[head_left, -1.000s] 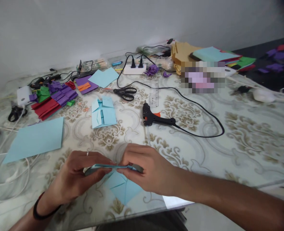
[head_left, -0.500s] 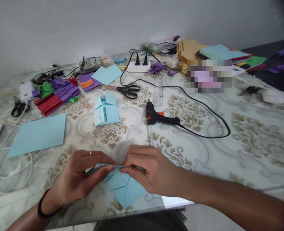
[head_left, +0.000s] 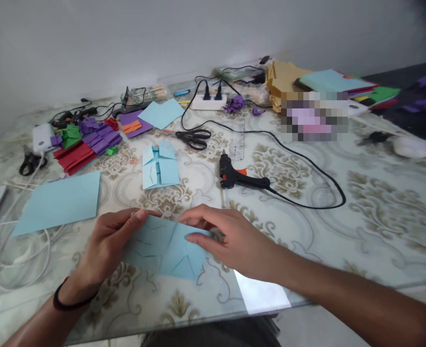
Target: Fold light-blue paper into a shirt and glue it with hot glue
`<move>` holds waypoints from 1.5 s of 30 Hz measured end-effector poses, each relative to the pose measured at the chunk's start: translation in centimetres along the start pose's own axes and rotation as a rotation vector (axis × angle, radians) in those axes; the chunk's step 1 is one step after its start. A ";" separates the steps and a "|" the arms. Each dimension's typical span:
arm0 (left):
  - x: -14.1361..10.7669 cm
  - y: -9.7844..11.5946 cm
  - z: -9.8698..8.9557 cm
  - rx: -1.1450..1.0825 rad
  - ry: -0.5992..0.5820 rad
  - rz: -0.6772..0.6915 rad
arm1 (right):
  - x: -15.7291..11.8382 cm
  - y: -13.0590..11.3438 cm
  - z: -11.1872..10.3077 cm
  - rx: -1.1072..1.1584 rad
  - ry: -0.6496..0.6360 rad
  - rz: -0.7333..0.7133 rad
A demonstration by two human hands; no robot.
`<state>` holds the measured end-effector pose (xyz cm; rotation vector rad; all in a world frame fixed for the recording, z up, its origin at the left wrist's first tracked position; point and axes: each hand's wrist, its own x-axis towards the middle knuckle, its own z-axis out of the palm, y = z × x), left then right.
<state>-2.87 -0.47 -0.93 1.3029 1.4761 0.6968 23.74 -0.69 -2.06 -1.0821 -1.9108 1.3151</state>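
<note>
A creased light blue sheet of paper point(head_left: 179, 250) is tilted up above the table's front part. My left hand point(head_left: 110, 241) grips its upper left edge, thumb on the near face and fingers hidden behind. At the upper right edge, my right hand point(head_left: 227, 236) has its thumb on the near face and its fingers beyond the edge, in a loose hold. Beyond the hands lies a folded light blue paper piece point(head_left: 160, 166) with raised flaps. A flat light blue sheet point(head_left: 59, 200) rests to the left.
A black glue gun point(head_left: 244, 178) lies right of centre, its cord looping right. Behind it are black scissors point(head_left: 194, 138), a clear ruler point(head_left: 237, 142) and a white power strip point(head_left: 209, 101). Folded coloured papers point(head_left: 100, 137) cluster at the back left, with a white cable point(head_left: 46, 255) nearer.
The blue sheet has been raised and opened out, its creased face now showing. My left thumb has moved up onto its edge, and my right hand's pinch has loosened.
</note>
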 end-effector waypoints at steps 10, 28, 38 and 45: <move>0.8 0.2 0.9 -0.033 -0.094 0.004 | 0.2 0.1 -0.9 0.222 -0.127 -0.030; 1.1 -1.2 1.9 0.668 0.061 0.637 | 0.5 1.0 -0.1 -0.091 -0.127 0.004; 1.1 -1.2 1.4 0.659 -0.184 0.759 | 1.1 1.4 -0.5 -0.058 -0.009 0.024; 0.9 -1.5 1.0 0.532 -0.085 0.586 | 0.9 0.9 -1.2 -0.032 0.044 0.030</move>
